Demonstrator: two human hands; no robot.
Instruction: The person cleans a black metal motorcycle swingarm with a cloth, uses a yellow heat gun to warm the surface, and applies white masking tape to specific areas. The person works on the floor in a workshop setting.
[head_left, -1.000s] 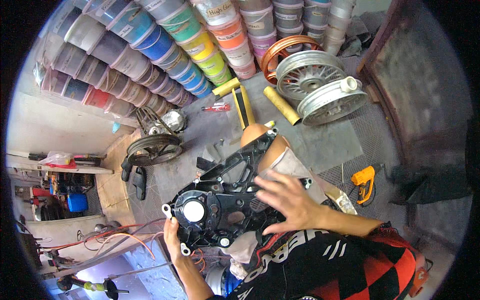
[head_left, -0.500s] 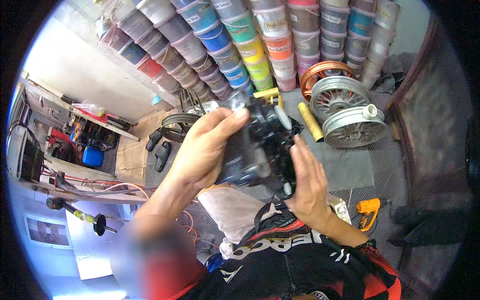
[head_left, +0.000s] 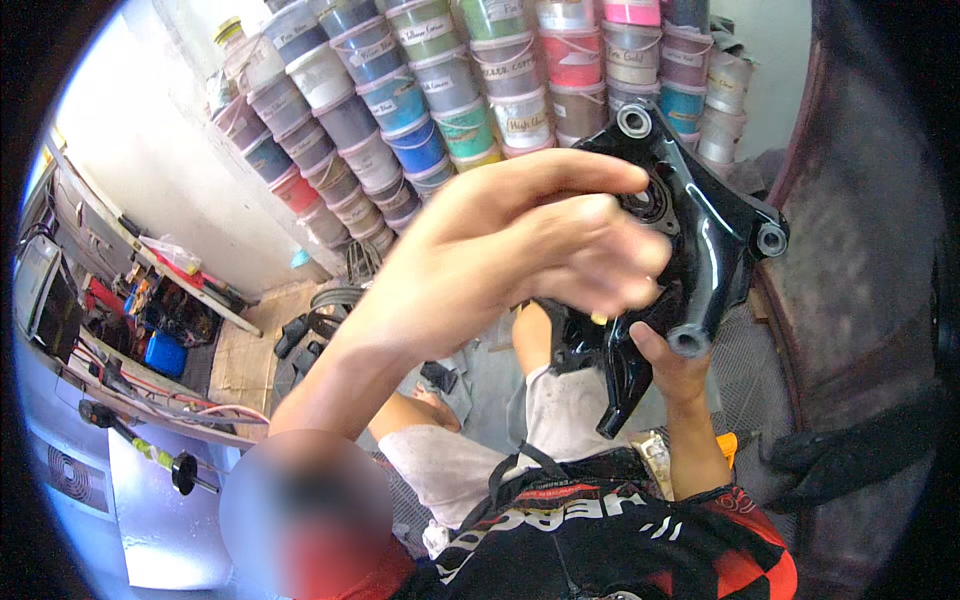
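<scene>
A glossy black metal bracket is held up in front of me, with bare metal rings at the ends of its arms and a round hub in its middle. My right hand grips it from below, the thumb lying over its near edge beside one ring; the other fingers are behind it. My left hand is at the hub side of the bracket. Its upper finger is stretched toward the hub and the lower ones are bent and blurred, a gap between them. I see nothing held in it; whether it touches the bracket is unclear.
Stacked paint tubs line the back wall. A dark wheel and black sandals lie on the floor at left, near a bench with a blue case. Dark cloth lies at right; a yellow tool shows partly.
The bracket has moved right and turned so that its hub and rings face me. My left hand has come off its edge and across its front; my right hand has shifted beneath it.
</scene>
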